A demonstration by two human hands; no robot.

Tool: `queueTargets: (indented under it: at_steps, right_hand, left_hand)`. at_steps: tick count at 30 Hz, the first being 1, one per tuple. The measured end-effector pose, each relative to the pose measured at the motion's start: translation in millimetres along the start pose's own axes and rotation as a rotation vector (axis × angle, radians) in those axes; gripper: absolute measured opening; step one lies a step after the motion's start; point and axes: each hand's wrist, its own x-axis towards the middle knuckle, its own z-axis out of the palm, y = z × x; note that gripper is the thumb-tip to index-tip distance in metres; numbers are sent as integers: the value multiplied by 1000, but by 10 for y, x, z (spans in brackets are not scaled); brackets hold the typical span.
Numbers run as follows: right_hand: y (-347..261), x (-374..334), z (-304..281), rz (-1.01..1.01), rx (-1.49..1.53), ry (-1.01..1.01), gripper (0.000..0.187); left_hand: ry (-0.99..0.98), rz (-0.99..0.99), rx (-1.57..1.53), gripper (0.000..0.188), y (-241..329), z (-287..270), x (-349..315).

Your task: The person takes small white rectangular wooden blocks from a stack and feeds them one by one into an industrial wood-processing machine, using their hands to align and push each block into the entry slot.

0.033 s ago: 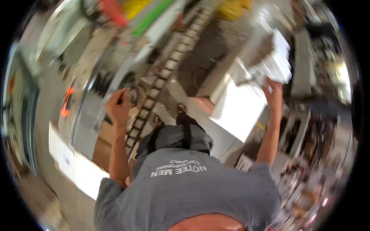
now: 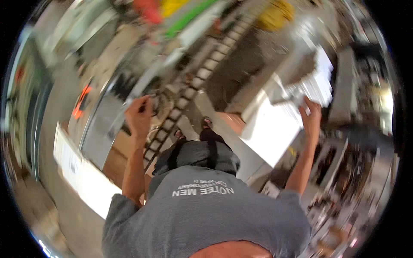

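My left hand (image 2: 139, 116) is raised over the left side, its fingers curled in and thumb pressed near them. Anything it pinches is too small or hidden to name. Close beyond it runs a long chain-like conveyor track (image 2: 200, 79), slanting from my legs to the far right. On the right, my right hand (image 2: 312, 115) has thumb and forefinger apart, with a gap between them. Its fingertips are by the near edge of a stack of white pieces (image 2: 320, 81). Below that stack a bright white flat surface (image 2: 271, 131) lies beside the hand. Whether the fingertips touch the stack is blurred.
A white panel or box (image 2: 88, 176) stands at lower left, near a grey sheet-like surface (image 2: 101, 137). An orange object (image 2: 81, 102) lies farther left. Ahead are a green bar (image 2: 189, 19) and a yellow object (image 2: 276, 15). Cluttered shelving (image 2: 344, 185) fills the right.
The whole view has shifted slightly, so the surroundings and both hands sit a little lower and farther right. The hands keep nearly the same pose.
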Motion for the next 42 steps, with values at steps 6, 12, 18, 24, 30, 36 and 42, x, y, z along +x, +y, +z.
queueTargets:
  at_steps: [6, 12, 18, 24, 30, 36, 42]
  right_hand:
    - [-1782, 218, 476, -650, 246, -21, 43]
    - [-4131, 341, 1316, -1302, 327, -200, 44]
    - [-5132, 266, 1938, -1473, 320, -60, 39]
    - [-4897, -53, 1817, -1141, 759, 20, 24]
    - [-4834, -253, 2081, -608, 964, -357, 35]
    - [-4977, -297, 2168, -605, 948, -287, 42]
    - [-4952, -222, 2152, -628, 937, -231, 39]
  left_hand:
    - [124, -153, -50, 11, 257, -313, -212]
    - [274, -299, 17, 14, 89, -817, -529]
    - [415, -349, 25, 14, -73, -1162, -678]
    - [468, -263, 147, 16, -324, -1232, -495]
    - [247, -251, 370, 29, -438, -1164, 40]
    - [275, -179, 385, 24, -662, -1021, 276]
    - [290, -100, 379, 16, -705, -924, 400]
